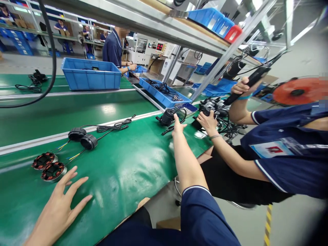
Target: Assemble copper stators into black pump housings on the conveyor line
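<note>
My left hand (63,201) is over the green mat at the lower left, fingers spread and holding nothing. Just beyond its fingertips lie two motor stators (53,171) with copper windings. Coloured wires run from them to two black round caps (89,141), which have black cables (114,126) on them. My right hand (178,125) reaches out to the right, thumb and a finger apart. Right beside it stands a black ribbed motor-like part (167,118) with a cable; whether the hand touches it, I cannot tell. Some of that hand's fingers are hidden.
At right a co-worker holds a black power screwdriver (247,84) over a dark part. Assembled parts with tangled cables (217,106) lie close by. Blue bins (91,76) and a blue tray (164,94) stand across the bench. A metal shelf (143,20) hangs overhead.
</note>
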A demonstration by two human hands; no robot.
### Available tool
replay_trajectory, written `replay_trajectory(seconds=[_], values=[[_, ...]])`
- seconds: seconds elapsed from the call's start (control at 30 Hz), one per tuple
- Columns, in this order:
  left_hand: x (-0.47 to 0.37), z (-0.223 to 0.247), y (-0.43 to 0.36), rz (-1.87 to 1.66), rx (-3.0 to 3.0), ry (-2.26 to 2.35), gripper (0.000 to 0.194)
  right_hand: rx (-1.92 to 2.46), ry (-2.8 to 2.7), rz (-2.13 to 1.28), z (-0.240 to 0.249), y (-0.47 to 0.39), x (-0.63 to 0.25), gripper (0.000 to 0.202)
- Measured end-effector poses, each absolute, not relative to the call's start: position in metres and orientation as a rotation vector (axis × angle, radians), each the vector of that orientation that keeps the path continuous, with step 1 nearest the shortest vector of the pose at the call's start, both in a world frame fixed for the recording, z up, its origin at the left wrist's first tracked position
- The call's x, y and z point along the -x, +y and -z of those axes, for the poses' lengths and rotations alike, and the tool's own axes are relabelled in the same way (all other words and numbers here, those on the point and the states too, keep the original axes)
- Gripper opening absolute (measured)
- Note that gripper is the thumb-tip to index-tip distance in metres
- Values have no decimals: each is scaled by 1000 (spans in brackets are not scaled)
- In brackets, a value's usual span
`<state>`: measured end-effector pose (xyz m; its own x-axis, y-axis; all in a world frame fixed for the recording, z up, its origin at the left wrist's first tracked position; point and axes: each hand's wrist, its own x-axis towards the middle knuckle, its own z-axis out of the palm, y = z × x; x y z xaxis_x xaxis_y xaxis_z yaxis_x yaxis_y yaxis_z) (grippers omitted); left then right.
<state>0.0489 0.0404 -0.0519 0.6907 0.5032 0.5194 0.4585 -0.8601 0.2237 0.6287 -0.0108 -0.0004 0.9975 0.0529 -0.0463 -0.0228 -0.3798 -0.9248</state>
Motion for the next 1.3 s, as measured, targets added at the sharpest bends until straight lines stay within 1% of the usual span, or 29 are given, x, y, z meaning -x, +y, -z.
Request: replay_trajectory(seconds=[0.07,0.13,0.2,0.3,0.4,0.47,0.53,0.6,0.63,0.7,0.73,0.8,0.87,0.9,0.93,1.0,1.03,1.07,1.3], values=[[-48,52,40,-896,-2805,814,38,1930,66,-81,-2,-10,-626,103],[-48,51,39,-899,-2793,813,37,1905,102,-68,-5,-9,-625,117],[-49,50,40,-904,-2786,804,36,1895,100,-45,-7,-9,-625,121],[-50,50,39,-923,-2788,794,36,1898,70,-4,-14,-12,-623,118],[-50,45,37,-933,-2803,803,36,1920,-6,127,-24,-16,-607,110],[-48,38,38,-945,-2802,890,35,1925,-119,272,-28,-16,-586,100],[-43,30,43,-996,-2772,1074,32,1898,-374,378,-29,-10,-555,81],[-35,21,52,-1053,-2726,1271,28,1824,-853,379,-24,2,-514,58],[-30,18,57,-1070,-2713,1336,26,1768,-1132,325,-20,10,-491,48],[-24,14,66,-1039,-2714,1380,25,1646,-1659,102,-11,31,-441,40],[-22,14,69,-1003,-2723,1361,25,1599,-1849,-43,-5,43,-417,39],[-23,16,73,-916,-2740,1287,25,1538,-2075,-269,7,69,-374,50],[-25,19,75,-846,-2750,1237,26,1542,-2143,-366,19,94,-345,60],[-26,20,76,-819,-2755,1237,27,1562,-2146,-384,24,104,-337,58],[-26,22,77,-790,-2759,1248,30,1582,-2148,-402,28,111,-332,51],[-22,23,81,-743,-2754,1265,34,1601,-2155,-441,32,114,-332,30],[-18,22,83,-714,-2740,1261,34,1593,-2163,-467,31,109,-335,23],[-13,21,87,-685,-2717,1246,34,1573,-2175,-503,30,101,-339,21],[13,-1,101,-513,-2494,880,31,1444,-2174,-915,5,7,-355,32]])
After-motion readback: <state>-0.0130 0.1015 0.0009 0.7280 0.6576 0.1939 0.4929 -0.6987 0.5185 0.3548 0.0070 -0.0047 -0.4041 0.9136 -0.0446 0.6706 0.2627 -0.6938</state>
